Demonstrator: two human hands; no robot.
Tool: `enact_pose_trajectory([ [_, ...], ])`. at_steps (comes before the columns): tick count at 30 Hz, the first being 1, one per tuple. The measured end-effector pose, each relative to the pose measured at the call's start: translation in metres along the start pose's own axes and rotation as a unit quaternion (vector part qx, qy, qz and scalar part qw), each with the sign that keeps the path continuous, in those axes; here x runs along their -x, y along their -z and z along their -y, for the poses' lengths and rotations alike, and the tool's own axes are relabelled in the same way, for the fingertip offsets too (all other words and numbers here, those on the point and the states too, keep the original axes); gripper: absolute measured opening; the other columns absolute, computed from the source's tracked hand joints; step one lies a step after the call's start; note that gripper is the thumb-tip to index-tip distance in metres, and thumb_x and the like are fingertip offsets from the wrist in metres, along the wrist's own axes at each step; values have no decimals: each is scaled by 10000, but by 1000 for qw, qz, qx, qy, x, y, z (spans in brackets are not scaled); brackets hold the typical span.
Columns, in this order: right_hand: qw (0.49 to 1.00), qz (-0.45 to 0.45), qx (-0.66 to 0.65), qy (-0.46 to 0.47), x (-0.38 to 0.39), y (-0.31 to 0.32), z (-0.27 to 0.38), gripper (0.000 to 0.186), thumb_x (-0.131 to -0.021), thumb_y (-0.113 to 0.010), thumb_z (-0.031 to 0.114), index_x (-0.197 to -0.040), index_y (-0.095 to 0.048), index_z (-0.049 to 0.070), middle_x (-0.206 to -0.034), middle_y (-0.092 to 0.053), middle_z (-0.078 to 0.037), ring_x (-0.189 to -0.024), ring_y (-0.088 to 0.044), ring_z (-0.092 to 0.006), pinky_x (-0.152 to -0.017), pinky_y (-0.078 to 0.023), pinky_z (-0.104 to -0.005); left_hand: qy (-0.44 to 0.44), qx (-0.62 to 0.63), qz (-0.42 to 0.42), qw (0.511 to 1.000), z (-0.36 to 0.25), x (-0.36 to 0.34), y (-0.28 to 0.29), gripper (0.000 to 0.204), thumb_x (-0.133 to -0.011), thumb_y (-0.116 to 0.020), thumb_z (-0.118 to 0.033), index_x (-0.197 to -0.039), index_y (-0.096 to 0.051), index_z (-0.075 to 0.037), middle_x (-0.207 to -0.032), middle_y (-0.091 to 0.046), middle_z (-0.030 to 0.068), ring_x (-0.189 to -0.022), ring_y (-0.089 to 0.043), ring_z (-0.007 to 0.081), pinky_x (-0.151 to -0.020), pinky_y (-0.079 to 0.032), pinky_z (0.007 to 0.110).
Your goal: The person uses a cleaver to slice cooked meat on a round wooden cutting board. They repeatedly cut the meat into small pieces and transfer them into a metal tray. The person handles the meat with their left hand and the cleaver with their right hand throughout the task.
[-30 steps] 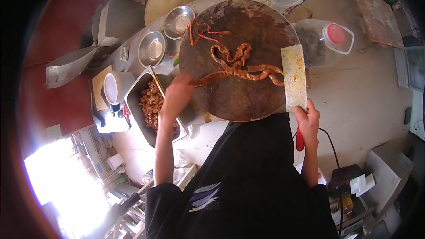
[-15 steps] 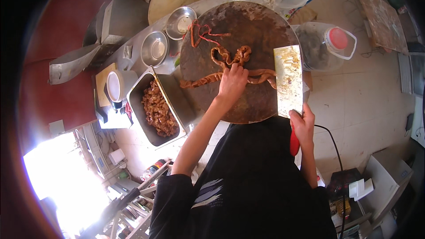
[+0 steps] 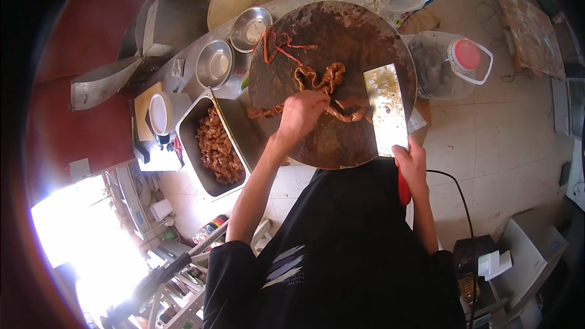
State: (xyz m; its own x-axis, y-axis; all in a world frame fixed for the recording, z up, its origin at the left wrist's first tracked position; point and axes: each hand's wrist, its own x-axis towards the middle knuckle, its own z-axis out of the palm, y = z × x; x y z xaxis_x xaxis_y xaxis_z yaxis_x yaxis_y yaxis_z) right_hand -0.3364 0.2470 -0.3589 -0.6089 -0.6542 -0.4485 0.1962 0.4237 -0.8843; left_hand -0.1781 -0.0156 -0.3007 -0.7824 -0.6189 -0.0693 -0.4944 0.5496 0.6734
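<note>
A round, dark wooden chopping block (image 3: 329, 146) lies in front of me. Long brown strips of meat, probably cooked intestine (image 3: 348, 114), run across its middle, and a curled part (image 3: 334, 74) lies just beyond. My left hand (image 3: 300, 114) is closed on the strips, its fingertips pinching them near the block's centre. The fingers of my right hand (image 3: 412, 163) wrap round the red handle of a cleaver (image 3: 389, 109). Its broad, smeared blade stands over the block's right side, beside the strips' right end. Tangled red string (image 3: 275, 46) rests at the block's far left.
Left of the block, a deep metal pan (image 3: 242, 137) holds brown chopped pieces (image 3: 218, 152). Two steel bowls (image 3: 214, 66) and a white tub (image 3: 159, 113) stand farther left. On the right is a clear plastic jug (image 3: 436, 64) with a red lid. A black cable (image 3: 460, 198) hangs at right.
My left hand has slid left and slightly toward me, and the strips have shifted with it. The cleaver has moved a little left and its blade has tilted.
</note>
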Motion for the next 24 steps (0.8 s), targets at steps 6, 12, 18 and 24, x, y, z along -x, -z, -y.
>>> enact_pose_trajectory([
  [6,1000,14,3,9,-2,3,-4,124,-866,-625,91,-841,-544,1,-584,-513,-24,-514,-471,-84,-479,-368,-283,113,116,-21,987,21,-8,26,233,-933,-609,-142,-1128,-700,-51,-790,-663,90,-720,-629,142,-665,-498,299],
  [12,996,15,-87,-11,5,6,13,64,-874,-613,38,-896,-568,-1,-596,-499,9,-515,-452,-56,-469,-340,-247,140,188,-33,971,11,-39,75,238,-962,-597,-120,-1144,-688,3,-792,-620,14,-729,-571,80,-658,-464,241],
  [18,998,8,-68,-2,8,21,39,111,-878,-616,28,-980,-591,-12,-630,-513,12,-521,-455,-56,-477,-352,-239,49,222,-93,969,-22,-54,133,222,-996,-580,-149,-1106,-688,10,-692,-565,-9,-632,-532,71,-580,-421,249],
  [24,996,-7,-93,-15,0,28,30,115,-876,-600,19,-984,-579,-14,-654,-528,-8,-537,-470,-69,-493,-373,-243,-57,340,-71,936,-86,-84,185,281,-1018,-538,-164,-1153,-628,66,-750,-498,27,-690,-479,123,-646,-431,285],
])
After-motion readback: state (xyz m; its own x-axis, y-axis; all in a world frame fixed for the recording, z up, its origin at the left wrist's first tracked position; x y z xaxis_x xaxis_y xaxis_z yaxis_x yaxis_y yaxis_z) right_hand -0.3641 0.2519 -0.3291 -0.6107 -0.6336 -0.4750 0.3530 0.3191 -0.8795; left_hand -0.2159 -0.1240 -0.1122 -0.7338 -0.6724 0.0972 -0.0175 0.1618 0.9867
